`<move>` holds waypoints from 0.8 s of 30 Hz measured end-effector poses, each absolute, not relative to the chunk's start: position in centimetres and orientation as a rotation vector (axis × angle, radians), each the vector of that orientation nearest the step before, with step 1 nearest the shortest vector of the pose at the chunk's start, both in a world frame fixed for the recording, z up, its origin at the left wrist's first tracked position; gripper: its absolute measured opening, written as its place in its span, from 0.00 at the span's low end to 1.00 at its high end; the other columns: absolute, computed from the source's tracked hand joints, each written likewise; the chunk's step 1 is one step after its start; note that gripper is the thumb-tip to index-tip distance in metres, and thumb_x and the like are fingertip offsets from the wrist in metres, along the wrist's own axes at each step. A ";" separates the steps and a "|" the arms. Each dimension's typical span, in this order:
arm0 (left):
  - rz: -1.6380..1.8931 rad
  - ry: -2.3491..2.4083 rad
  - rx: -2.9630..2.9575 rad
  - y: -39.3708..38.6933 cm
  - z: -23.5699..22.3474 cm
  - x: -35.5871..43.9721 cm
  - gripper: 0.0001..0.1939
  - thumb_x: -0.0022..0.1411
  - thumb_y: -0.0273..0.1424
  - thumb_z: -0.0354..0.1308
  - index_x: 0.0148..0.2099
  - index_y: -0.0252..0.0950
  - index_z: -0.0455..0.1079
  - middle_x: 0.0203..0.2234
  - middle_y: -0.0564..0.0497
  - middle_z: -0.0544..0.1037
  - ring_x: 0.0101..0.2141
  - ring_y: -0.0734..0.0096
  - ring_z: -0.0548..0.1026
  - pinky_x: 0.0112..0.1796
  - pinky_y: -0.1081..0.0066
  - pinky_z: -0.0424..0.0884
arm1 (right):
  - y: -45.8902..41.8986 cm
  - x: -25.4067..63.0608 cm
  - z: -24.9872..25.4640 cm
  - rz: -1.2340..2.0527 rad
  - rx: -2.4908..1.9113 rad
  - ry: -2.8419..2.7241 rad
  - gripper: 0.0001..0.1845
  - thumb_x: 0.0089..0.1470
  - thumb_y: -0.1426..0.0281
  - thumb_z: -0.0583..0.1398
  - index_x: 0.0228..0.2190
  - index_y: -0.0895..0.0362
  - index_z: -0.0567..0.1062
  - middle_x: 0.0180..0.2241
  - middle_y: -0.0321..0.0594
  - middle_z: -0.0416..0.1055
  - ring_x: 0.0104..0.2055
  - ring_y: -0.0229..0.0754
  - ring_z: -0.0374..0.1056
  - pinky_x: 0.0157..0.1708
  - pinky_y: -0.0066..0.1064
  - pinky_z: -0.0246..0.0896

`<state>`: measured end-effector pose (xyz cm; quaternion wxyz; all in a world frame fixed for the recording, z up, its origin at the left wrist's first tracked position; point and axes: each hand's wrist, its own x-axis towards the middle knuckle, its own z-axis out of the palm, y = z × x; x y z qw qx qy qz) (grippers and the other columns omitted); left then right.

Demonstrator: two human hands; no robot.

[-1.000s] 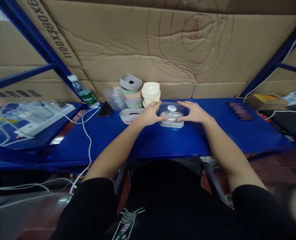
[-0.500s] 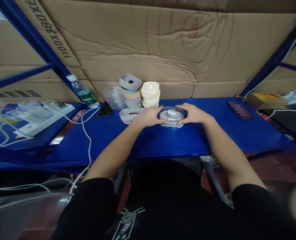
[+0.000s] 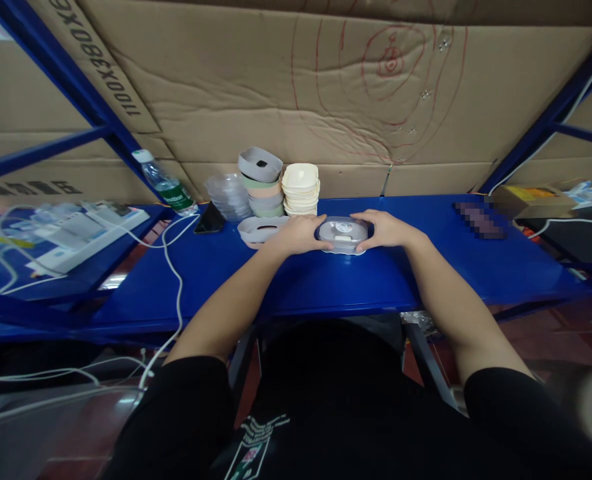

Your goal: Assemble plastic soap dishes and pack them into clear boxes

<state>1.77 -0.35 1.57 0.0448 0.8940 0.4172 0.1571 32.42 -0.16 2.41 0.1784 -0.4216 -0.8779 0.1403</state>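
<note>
A small grey oval box with a clear lid (image 3: 343,233) rests on the blue table (image 3: 326,280) straight ahead of me. My left hand (image 3: 299,233) grips its left end and my right hand (image 3: 383,229) grips its right end, fingers curled round the rim. The lid lies flat on the grey base. Just left of my left hand lies a pale oval tray part (image 3: 259,230).
Behind the box stand a stack of cream trays (image 3: 301,187), a stack of grey, green and pink parts (image 3: 262,181) and a pile of clear lids (image 3: 229,195). A water bottle (image 3: 165,184), a black phone (image 3: 211,218) and white cables (image 3: 176,267) lie left. Cardboard lines the back.
The clear lid, held raised above the grey base a second ago, has come down onto it. Both hands stayed at the box's ends and lowered slightly.
</note>
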 end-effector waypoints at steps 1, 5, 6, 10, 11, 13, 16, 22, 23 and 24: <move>0.470 1.271 2.730 -0.4 1.6 1.8 0.42 0.57 0.57 0.72 0.65 0.36 0.76 0.57 0.33 0.83 0.58 0.36 0.80 0.59 0.47 0.73 | -0.2 32.4 2.5 0.403 -1.199 -2.482 0.59 0.36 0.43 0.79 0.67 0.51 0.76 0.55 0.51 0.79 0.56 0.65 0.77 0.59 0.61 0.72; 0.437 1.279 2.728 -0.6 1.8 1.8 0.38 0.56 0.58 0.72 0.60 0.38 0.78 0.54 0.36 0.85 0.56 0.36 0.81 0.58 0.48 0.73 | -0.3 32.4 2.5 0.421 -1.194 -2.474 0.58 0.36 0.45 0.79 0.67 0.49 0.76 0.57 0.51 0.78 0.57 0.66 0.76 0.60 0.63 0.71; 0.437 1.285 2.726 -0.6 1.8 1.9 0.38 0.56 0.58 0.72 0.60 0.38 0.78 0.53 0.36 0.85 0.56 0.36 0.81 0.57 0.48 0.74 | -0.2 32.4 2.5 0.427 -1.196 -2.472 0.58 0.36 0.45 0.79 0.67 0.49 0.76 0.57 0.51 0.78 0.57 0.66 0.76 0.60 0.63 0.71; 0.471 1.269 2.730 -0.4 1.5 1.8 0.37 0.56 0.58 0.71 0.59 0.39 0.78 0.53 0.37 0.85 0.55 0.38 0.82 0.56 0.48 0.74 | -0.1 32.6 2.3 0.447 -1.205 -2.472 0.59 0.35 0.45 0.80 0.67 0.47 0.75 0.57 0.50 0.78 0.57 0.66 0.77 0.60 0.64 0.72; 0.489 1.258 2.731 -0.4 1.4 1.8 0.37 0.56 0.58 0.71 0.59 0.40 0.78 0.53 0.37 0.85 0.55 0.38 0.82 0.56 0.48 0.74 | 0.0 32.6 2.3 0.447 -1.201 -2.474 0.59 0.35 0.45 0.80 0.67 0.47 0.76 0.57 0.50 0.79 0.57 0.66 0.77 0.60 0.64 0.72; 0.517 1.240 2.732 -0.3 1.3 1.8 0.37 0.55 0.58 0.72 0.59 0.40 0.79 0.53 0.37 0.85 0.54 0.38 0.82 0.56 0.48 0.74 | 0.1 32.6 2.3 0.443 -1.192 -2.477 0.59 0.35 0.46 0.80 0.67 0.47 0.76 0.58 0.49 0.79 0.58 0.67 0.76 0.60 0.65 0.72; 0.509 1.240 2.730 -0.4 1.4 1.8 0.38 0.56 0.57 0.72 0.60 0.39 0.78 0.53 0.36 0.85 0.55 0.37 0.82 0.57 0.47 0.74 | 0.1 32.6 2.3 0.444 -1.199 -2.479 0.59 0.34 0.46 0.81 0.67 0.48 0.76 0.59 0.50 0.79 0.59 0.68 0.76 0.62 0.66 0.71; 0.495 1.244 2.716 -0.6 1.6 1.8 0.43 0.57 0.56 0.73 0.67 0.37 0.74 0.61 0.33 0.80 0.61 0.35 0.78 0.62 0.44 0.70 | -0.1 32.8 2.5 0.515 -1.211 -2.466 0.58 0.35 0.50 0.81 0.67 0.48 0.75 0.63 0.48 0.77 0.62 0.68 0.75 0.63 0.65 0.71; 0.489 1.244 2.727 -0.6 1.6 1.8 0.44 0.57 0.56 0.73 0.68 0.36 0.74 0.61 0.33 0.80 0.61 0.36 0.78 0.62 0.45 0.70 | -0.2 32.8 2.5 0.530 -1.218 -2.460 0.58 0.35 0.50 0.81 0.67 0.48 0.75 0.63 0.48 0.77 0.62 0.68 0.76 0.63 0.64 0.71; 0.478 1.245 2.739 -0.6 1.6 1.8 0.44 0.58 0.56 0.72 0.68 0.37 0.73 0.61 0.33 0.80 0.61 0.36 0.78 0.62 0.45 0.70 | -0.2 32.8 2.5 0.540 -1.223 -2.456 0.59 0.35 0.50 0.81 0.67 0.48 0.75 0.64 0.48 0.77 0.61 0.68 0.76 0.63 0.64 0.72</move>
